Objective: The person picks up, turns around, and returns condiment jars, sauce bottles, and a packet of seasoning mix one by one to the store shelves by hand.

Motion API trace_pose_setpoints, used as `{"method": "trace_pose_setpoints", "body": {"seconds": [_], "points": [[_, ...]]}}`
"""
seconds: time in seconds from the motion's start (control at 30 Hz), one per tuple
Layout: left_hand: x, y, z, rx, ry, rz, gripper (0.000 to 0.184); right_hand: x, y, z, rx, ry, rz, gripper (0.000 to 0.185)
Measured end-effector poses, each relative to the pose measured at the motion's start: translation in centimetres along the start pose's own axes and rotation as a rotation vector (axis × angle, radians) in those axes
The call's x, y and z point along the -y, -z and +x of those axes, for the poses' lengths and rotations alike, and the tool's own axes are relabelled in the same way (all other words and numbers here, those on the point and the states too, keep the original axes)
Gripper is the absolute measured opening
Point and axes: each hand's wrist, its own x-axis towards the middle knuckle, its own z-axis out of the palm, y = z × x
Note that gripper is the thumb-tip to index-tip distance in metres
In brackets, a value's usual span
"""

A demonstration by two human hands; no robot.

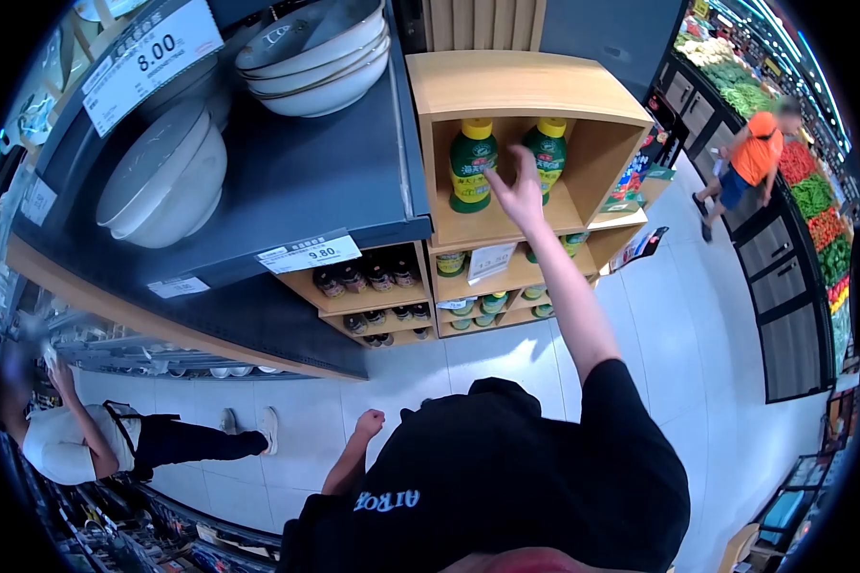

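My right hand [520, 191] reaches into a wooden cubby [535, 86], its thumb and fingers spread in front of two green bottles with yellow caps. The left bottle [472, 167] stands upright close by the thumb. Behind the fingertips is the right bottle [548, 158], partly covered by the hand. Whether the fingers touch either bottle is hard to tell. My left hand [371, 423] hangs low beside my body, its fingers curled closed, with nothing visible in them.
Lower shelves hold more green bottles [493, 304] and dark jars [380, 277]. Stacked bowls [167, 177] stand on a dark shelf [296, 177] at left. One person [76, 439] stands lower left; another, in orange [760, 148], stands by the vegetable displays [812, 196].
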Motion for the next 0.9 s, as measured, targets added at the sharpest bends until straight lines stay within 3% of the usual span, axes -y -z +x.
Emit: {"method": "trace_pose_setpoints", "body": {"seconds": [0.03, 0.07, 0.13, 0.2, 0.33, 0.43, 0.5, 0.57, 0.63, 0.7, 0.73, 0.77, 0.8, 0.9], "points": [[0.3, -0.4, -0.4, -0.040, 0.019, -0.190, 0.034, -0.1, -0.9, 2.2, -0.008, -0.010, -0.090, 0.064], [0.3, -0.6, -1.5, -0.074, 0.020, -0.155, 0.034, -0.5, -2.0, 4.0, -0.003, -0.065, -0.106, 0.070], [0.3, -1.2, -4.9, -0.154, 0.030, -0.091, 0.032, 2.4, -2.1, 6.3, 0.178, -0.377, 0.450, 0.075], [0.6, -3.1, -8.3, -0.115, 0.173, -0.088, 0.031, -2.7, -5.1, 6.6, 0.268, -0.208, 0.124, 0.063], [1.8, -7.6, -14.3, -0.008, 0.379, -0.013, 0.032, -2.0, -5.2, 4.8, 0.135, -0.329, 0.257, 0.055], [2.5, -10.2, -15.8, 0.039, 0.398, 0.037, 0.032, 0.0, -3.1, 2.2, 0.035, -0.118, 0.134, 0.045], [2.6, -11.2, -15.2, 0.031, 0.333, 0.077, 0.033, 2.3, -0.9, 0.0, 0.096, -0.095, 0.145, 0.039], [2.4, -11.3, -13.2, -0.030, 0.145, 0.170, 0.033, 2.5, 0.0, -2.3, 0.066, 0.207, 0.214, 0.045], [1.2, -10.4, -9.7, -0.185, -0.067, 0.243, 0.034, 4.1, 1.6, -3.5, 0.182, 0.267, 0.156, 0.046], [-3.8, -6.8, -6.9, -0.196, 0.041, -0.124, 0.036, 4.9, 2.3, -3.4, 0.245, 0.307, 0.098, 0.047], [-7.4, -5.6, -6.2, -0.405, -0.052, -0.107, 0.036, 5.4, 2.7, -3.4, 0.242, 0.320, 0.093, 0.046], [-10.8, -4.5, -5.0, -0.470, -0.134, -0.286, 0.034, 6.0, 3.2, -3.4, 0.238, 0.331, 0.087, 0.046], [-17.4, -1.1, -6.5, -0.425, -0.227, -0.260, 0.038, 7.0, 4.0, -3.5, 0.295, 0.227, 0.157, 0.044], [-29.9, 2.5, -7.5, -0.691, -0.503, -0.017, 0.055, 10.2, 7.2, -5.3, 0.457, -0.055, 0.354, 0.038]]}}
